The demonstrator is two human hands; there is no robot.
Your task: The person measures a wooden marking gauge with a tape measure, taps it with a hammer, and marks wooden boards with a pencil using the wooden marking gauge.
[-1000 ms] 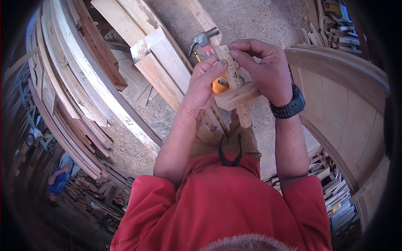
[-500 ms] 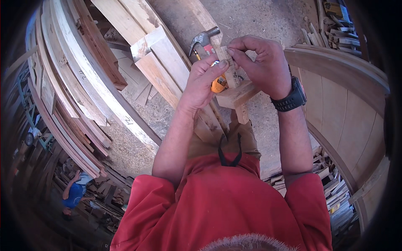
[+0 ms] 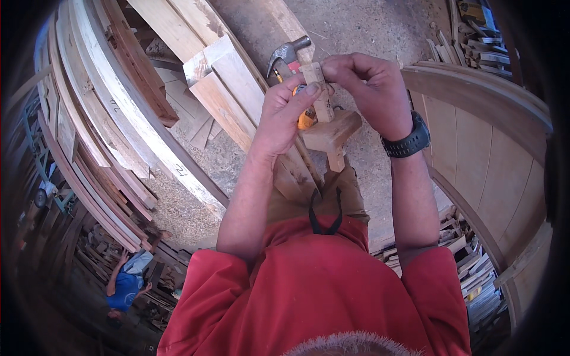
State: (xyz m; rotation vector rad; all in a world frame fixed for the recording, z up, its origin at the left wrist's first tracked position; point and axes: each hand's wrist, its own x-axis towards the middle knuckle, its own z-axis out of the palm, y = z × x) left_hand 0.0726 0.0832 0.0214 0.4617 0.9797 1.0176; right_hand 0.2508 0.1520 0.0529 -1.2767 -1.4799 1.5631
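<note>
My left hand (image 3: 284, 115) is closed around a yellow tape measure (image 3: 306, 120), mostly hidden by the fingers, with its thumb against the stem of a wooden marking gauge (image 3: 332, 133). The gauge's block sits across the stem, which runs from between my hands down toward my trousers. My right hand (image 3: 374, 89) is closed, its thumb and fingers pinched beside the stem's upper end; what they hold, if anything, is hidden. Just beyond my hands lies a claw hammer (image 3: 286, 54) with a red part on its handle, and near it a thin yellow pencil-like piece (image 3: 278, 76).
Long timber beams (image 3: 222, 101) run beside my left hand. Curved-looking stacked boards (image 3: 133, 113) fill the left. A pale wooden panel (image 3: 487, 154) with a brown frame stands at right. Offcuts (image 3: 475, 50) are piled at far right. Another person in blue (image 3: 126, 288) is at lower left.
The marking gauge has tilted, and more of its stem and block shows between my hands. My right hand has shifted slightly. The person in blue has moved right.
</note>
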